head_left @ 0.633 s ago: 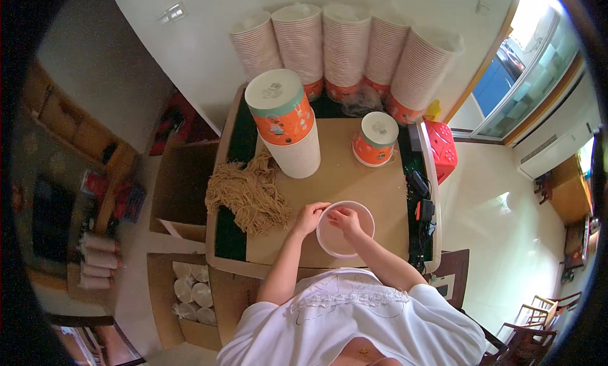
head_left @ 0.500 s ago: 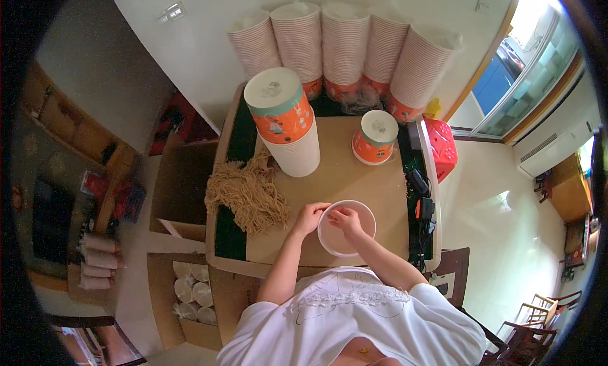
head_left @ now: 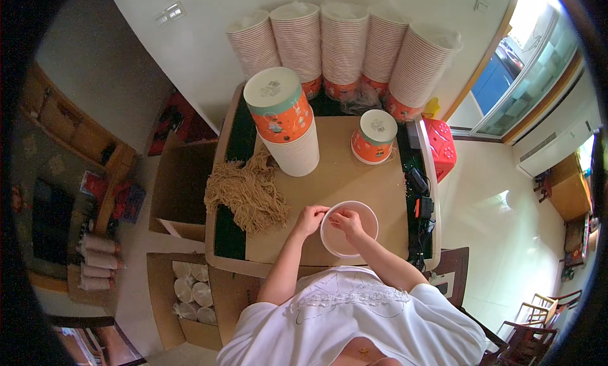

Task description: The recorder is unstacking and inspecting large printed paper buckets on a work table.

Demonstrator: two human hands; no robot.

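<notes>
A round white-lined paper bucket [head_left: 342, 244] stands mouth up near the front edge of the table, before my chest. My left hand [head_left: 309, 220] is closed on its left rim, thumb and fingers at the edge. Inside the mouth is my right hand [head_left: 348, 223], its fingers pinched together near the left wall; whatever they hold is too small to make out. Left of my hands lies a heap of tan twine strands [head_left: 247, 194]. Beyond it rises an upside-down stack of paper buckets [head_left: 289, 138], the top one orange and green. Another upside-down orange bucket [head_left: 373, 145] sits at the back right.
Tall bagged stacks of paper buckets [head_left: 345, 46] line the wall behind the table. A cardboard sheet [head_left: 329, 189] covers the tabletop. Black devices with a cable [head_left: 423, 208] lie along the right edge. Beside the table are a red stool [head_left: 441, 147] and open cardboard boxes [head_left: 166, 296].
The bucket in my hands has shifted slightly to the right, and my left hand with it. Both hands keep nearly the same grip; everything else looks unmoved.
</notes>
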